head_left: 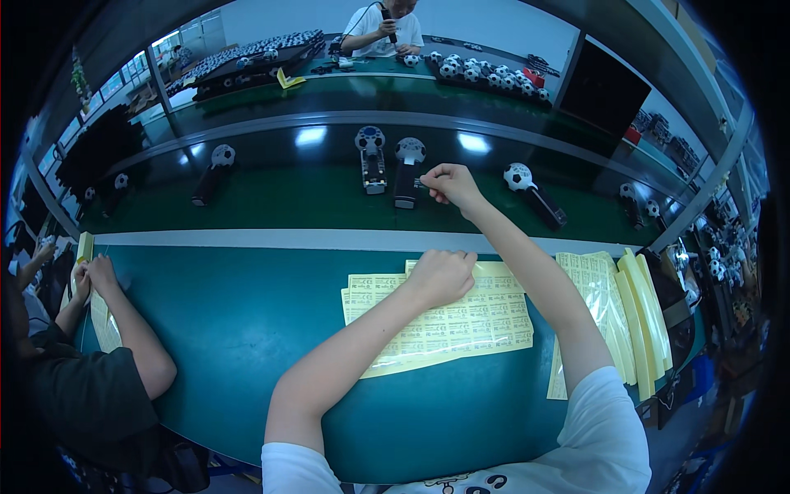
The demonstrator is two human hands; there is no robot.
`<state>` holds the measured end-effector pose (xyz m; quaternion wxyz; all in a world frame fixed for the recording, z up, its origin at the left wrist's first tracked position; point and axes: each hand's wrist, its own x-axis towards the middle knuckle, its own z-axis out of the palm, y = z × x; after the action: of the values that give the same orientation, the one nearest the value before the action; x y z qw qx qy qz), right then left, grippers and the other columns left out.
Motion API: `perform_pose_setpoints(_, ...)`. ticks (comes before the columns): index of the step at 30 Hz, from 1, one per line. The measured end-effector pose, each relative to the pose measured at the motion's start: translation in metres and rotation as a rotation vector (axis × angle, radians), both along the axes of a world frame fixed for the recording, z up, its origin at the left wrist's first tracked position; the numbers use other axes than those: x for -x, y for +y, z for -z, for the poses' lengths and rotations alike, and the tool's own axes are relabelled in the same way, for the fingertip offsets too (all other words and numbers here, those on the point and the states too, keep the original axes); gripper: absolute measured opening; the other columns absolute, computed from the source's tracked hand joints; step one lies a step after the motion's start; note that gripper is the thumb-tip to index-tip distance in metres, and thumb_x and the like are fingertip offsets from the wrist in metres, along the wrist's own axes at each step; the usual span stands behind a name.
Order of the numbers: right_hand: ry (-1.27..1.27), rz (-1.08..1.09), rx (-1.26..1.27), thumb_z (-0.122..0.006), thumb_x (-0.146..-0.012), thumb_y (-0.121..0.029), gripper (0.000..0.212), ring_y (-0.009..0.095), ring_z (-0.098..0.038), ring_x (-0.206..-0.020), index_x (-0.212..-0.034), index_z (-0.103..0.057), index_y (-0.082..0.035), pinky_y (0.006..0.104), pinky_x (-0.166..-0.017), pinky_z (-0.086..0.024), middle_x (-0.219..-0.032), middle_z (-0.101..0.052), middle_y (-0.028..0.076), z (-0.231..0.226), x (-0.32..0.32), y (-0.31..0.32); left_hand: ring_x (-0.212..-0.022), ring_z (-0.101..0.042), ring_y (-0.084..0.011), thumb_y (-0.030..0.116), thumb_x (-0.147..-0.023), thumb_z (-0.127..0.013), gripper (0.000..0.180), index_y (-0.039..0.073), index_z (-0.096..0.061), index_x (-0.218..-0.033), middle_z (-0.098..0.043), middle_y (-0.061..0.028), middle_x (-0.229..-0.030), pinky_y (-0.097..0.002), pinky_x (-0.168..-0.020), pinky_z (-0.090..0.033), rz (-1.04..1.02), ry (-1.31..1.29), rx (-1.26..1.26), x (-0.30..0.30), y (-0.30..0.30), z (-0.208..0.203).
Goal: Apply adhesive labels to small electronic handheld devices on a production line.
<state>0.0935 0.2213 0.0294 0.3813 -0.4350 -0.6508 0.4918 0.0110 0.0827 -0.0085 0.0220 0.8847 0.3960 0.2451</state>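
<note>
My left hand (pixel 444 278) rests with curled fingers on the far edge of a stack of yellow label sheets (pixel 485 321); what it grips, if anything, is hidden. Further off, my right hand (pixel 453 186) is closed in a pinch beside a black-handled stick with a soccer-ball head (pixel 407 173). Something tiny and pale shows at its fingertips, too small to make out. Just left of that stick lies a similar one (pixel 371 160) whose handle shows its inner parts. Another black-handled ball stick (pixel 533 193) lies to the right.
More label sheets (pixel 592 305) and yellow strips (pixel 646 317) lie at the right on the green table (pixel 239 329). At the left, a co-worker's hands (pixel 95 276) handle yellow sheets. Across the raised dark shelf, another person (pixel 387 29) holds a tool near a tray of soccer-ball heads (pixel 490 76).
</note>
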Motion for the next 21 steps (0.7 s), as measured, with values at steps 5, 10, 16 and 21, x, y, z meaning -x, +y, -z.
perform_pose_setpoints(5,-0.064,0.047,0.041,-0.067,-0.077,-0.011,0.011,0.006,-0.049,-0.046,-0.078,-0.06,-0.003,0.0187,-0.041,-0.037,-0.058,-0.057,0.002,0.007,0.006,0.011,-0.066,-0.061,-0.0295,0.018,-0.076,-0.052,0.019,0.0,-0.053,-0.079,-0.061,-0.0136,-0.073,-0.0402,-0.058,-0.048,0.015,-0.001,0.006,0.001,0.001,-0.001)
perform_pose_setpoints(10,-0.118,0.072,0.038,-0.067,-0.076,-0.01,0.01,0.007,-0.049,-0.046,-0.075,-0.062,-0.002,0.0195,-0.043,-0.038,-0.058,-0.057,0.002,0.012,0.006,0.012,-0.066,-0.061,-0.0295,0.018,-0.076,-0.052,0.017,0.001,-0.053,-0.079,-0.061,-0.0133,-0.073,-0.0403,-0.058,-0.049,0.004,0.01,0.014,0.003,0.002,0.0)
perform_pose_setpoints(16,-0.163,0.127,0.024,-0.066,-0.078,-0.012,0.01,0.006,-0.045,-0.047,-0.077,-0.061,-0.003,0.0199,-0.042,-0.034,-0.058,-0.054,-0.001,0.008,-0.006,0.012,-0.067,-0.061,-0.0293,0.017,-0.076,-0.052,0.017,0.001,-0.054,-0.08,-0.061,-0.013,-0.074,-0.0403,-0.058,-0.049,0.005,0.021,0.022,0.0,0.002,0.0)
perform_pose_setpoints(21,-0.191,0.144,0.011,-0.066,-0.077,-0.011,0.01,0.006,-0.045,-0.047,-0.077,-0.062,-0.003,0.0201,-0.043,-0.035,-0.058,-0.054,-0.001,0.01,-0.02,0.014,-0.067,-0.061,-0.0291,0.018,-0.076,-0.052,0.017,0.001,-0.054,-0.081,-0.061,-0.0128,-0.074,-0.0403,-0.058,-0.048,-0.001,0.019,0.018,0.0,0.002,0.001)
